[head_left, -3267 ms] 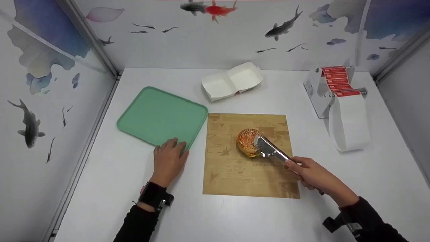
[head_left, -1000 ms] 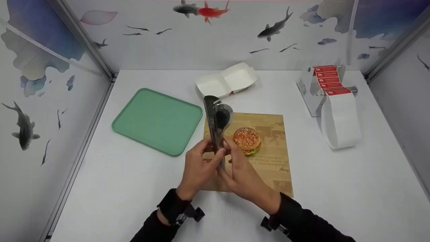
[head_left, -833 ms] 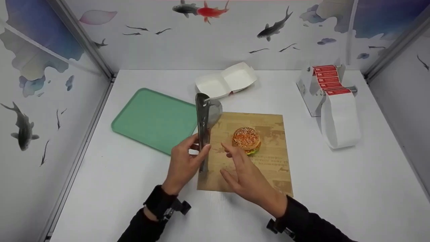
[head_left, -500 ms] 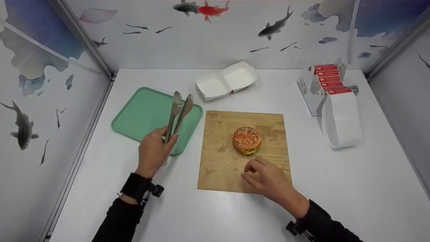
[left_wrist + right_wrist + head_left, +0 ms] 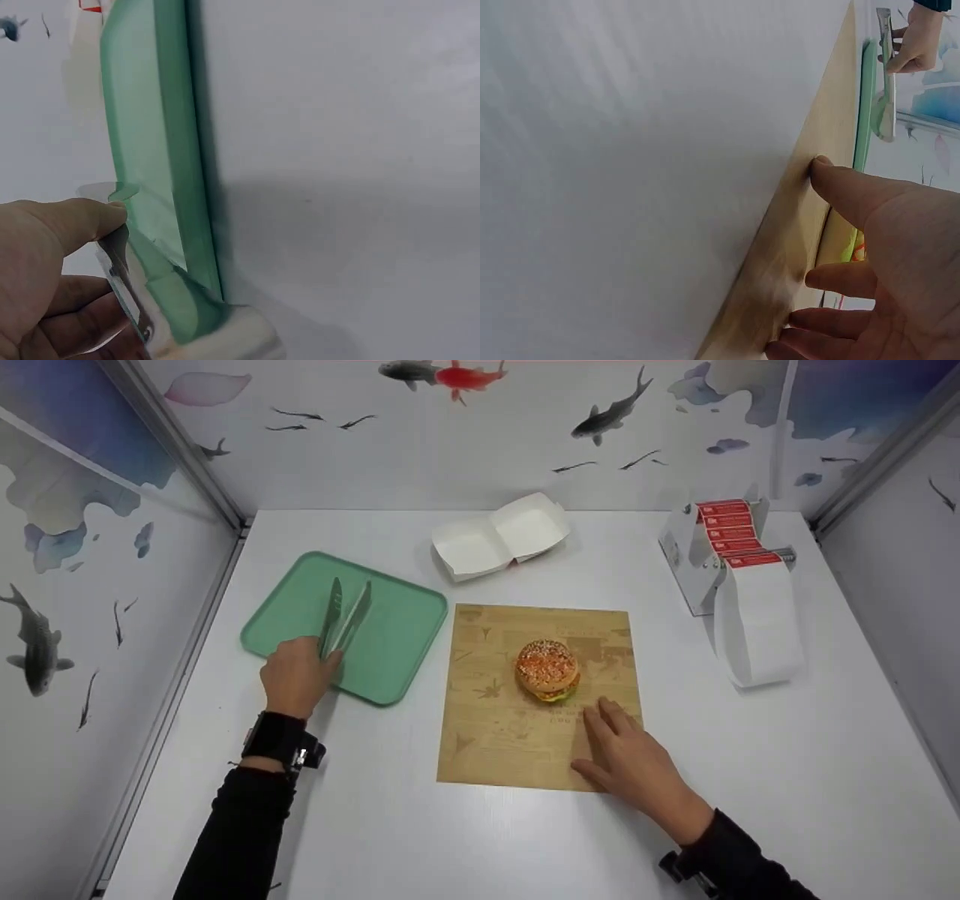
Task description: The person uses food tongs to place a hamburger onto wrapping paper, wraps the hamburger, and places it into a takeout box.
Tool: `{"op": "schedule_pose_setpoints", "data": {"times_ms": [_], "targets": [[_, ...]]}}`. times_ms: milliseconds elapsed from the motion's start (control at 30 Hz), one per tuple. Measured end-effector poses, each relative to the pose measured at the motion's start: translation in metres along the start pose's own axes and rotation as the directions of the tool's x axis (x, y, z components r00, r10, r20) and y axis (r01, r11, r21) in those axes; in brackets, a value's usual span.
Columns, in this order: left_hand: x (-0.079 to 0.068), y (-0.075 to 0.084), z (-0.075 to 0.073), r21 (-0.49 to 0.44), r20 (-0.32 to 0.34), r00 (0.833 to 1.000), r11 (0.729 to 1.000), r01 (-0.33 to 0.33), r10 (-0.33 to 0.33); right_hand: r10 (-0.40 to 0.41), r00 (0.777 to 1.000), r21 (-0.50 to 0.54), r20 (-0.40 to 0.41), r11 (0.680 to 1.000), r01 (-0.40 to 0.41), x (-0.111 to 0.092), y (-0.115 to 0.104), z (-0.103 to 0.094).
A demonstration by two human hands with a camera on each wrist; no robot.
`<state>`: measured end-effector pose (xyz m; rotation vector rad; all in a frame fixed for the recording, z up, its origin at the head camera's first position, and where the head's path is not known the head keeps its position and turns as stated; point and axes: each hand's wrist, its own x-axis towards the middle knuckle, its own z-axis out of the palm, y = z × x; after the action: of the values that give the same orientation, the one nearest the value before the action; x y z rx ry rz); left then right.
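Observation:
My left hand [image 5: 297, 675] grips metal tongs [image 5: 351, 619] by the handle, over the near left part of a green tray [image 5: 397, 660]. In the left wrist view, thumb and fingers close around the shiny tongs [image 5: 161, 300] at the tray's rim. A sesame-topped hamburger [image 5: 547, 669] sits on a brown printed paper sheet [image 5: 487, 742]. My right hand [image 5: 637, 765] lies with fingers spread over the sheet's lower right part, holding nothing. In the right wrist view its fingertips [image 5: 821, 165] are right at the paper.
An unfolded white carton [image 5: 472, 547] stands at the back middle of the white table [image 5: 375, 840]. At the back right is a label dispenser [image 5: 690, 562] with a roll of red labels hanging forward. Printed wall panels enclose the table on the back and sides.
The tongs went from the right hand to the left, which carried them leftward over the tray. The right hand moved right and its fingers spread down toward the paper. The hamburger stayed put.

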<state>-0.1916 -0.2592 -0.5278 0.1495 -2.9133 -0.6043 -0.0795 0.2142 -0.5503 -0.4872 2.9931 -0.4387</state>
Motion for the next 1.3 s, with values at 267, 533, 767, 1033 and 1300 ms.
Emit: {"op": "schedule_pose_setpoints", "data": {"times_ms": [267,533,767,1033,1300], "targets": [[0.006,-0.003,-0.005,0.033,0.083,0.995,0.998,0.050,-0.053,0.013,0.998,0.035,0.054,0.999,-0.015,0.002,0.005,-0.006],[0.007,-0.008,-0.007,-0.043,0.050,0.998,0.998,0.047,-0.045,0.013,0.999,0.058,0.037,0.998,-0.015,0.003,0.008,-0.005],[0.012,-0.015,-0.010,-0.035,0.050,0.995,0.996,0.085,-0.083,0.008,1.000,0.063,0.030,0.998,-0.009,0.002,0.008,-0.005],[0.016,-0.017,-0.013,-0.020,0.052,0.996,0.998,0.067,-0.066,0.001,1.000,0.057,0.005,0.998,-0.002,0.002,0.009,-0.004],[0.011,0.011,-0.016,0.059,-0.020,0.999,0.998,-0.027,0.029,-0.029,0.999,0.059,-0.030,0.998,0.030,-0.003,0.007,-0.003]]}}
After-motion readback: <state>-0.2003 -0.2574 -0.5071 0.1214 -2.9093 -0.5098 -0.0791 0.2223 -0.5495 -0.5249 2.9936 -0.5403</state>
